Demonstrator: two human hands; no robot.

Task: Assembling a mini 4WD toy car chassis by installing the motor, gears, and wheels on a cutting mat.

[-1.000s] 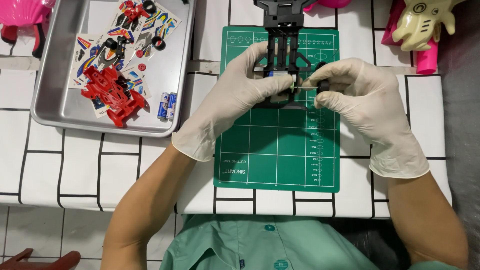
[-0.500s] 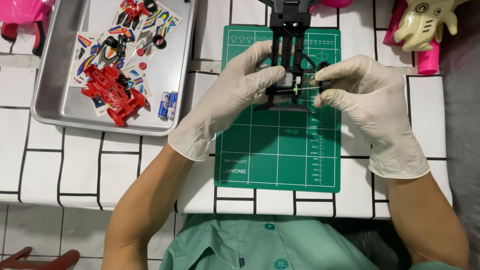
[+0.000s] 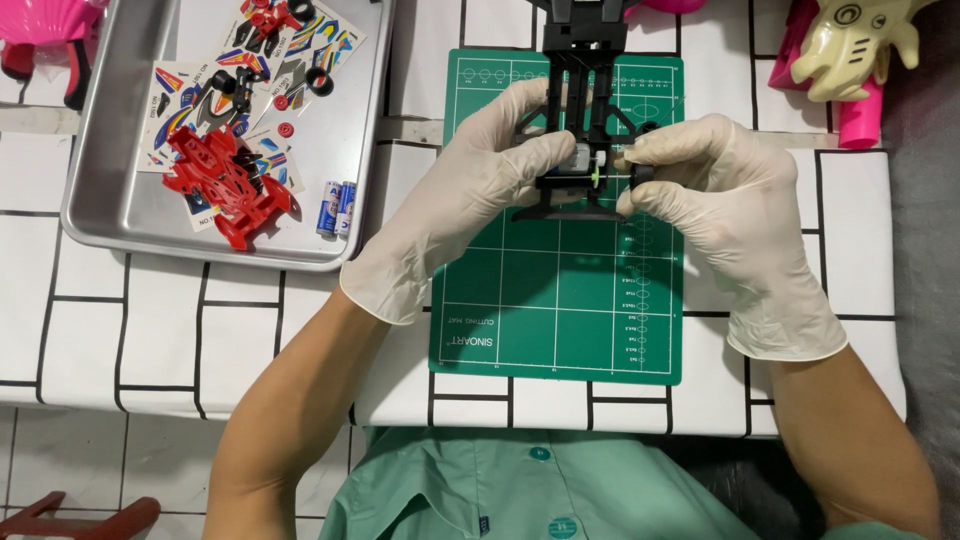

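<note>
Two gloved hands hold a black toy-car chassis over the upper part of a green cutting mat. The chassis is a long, narrow open frame of black plastic running away from the person, its far end passing beyond the mat's top edge and out of view; at its near end sits a small silver motor with a pale green gear on its shaft, and a wider black crosspiece closes the frame below. The left hand is curled closed on the chassis from the left, thumb and fingers pressed on the frame beside the motor. The right hand pinches closed on a small black part at the frame's right side, just beside the gear; what exactly that part is cannot be told.

Below the hands the mat lies bare down to its near edge, which stops short of the worktop edge by the person's green shirt. Left of the mat, touching distance from the left wrist, stands a metal tray with raised rim, holding a red car body, sticker sheets, black wheels and two batteries. At the far right corner lie a cream-coloured toy and a pink toy, well apart from the right hand.
</note>
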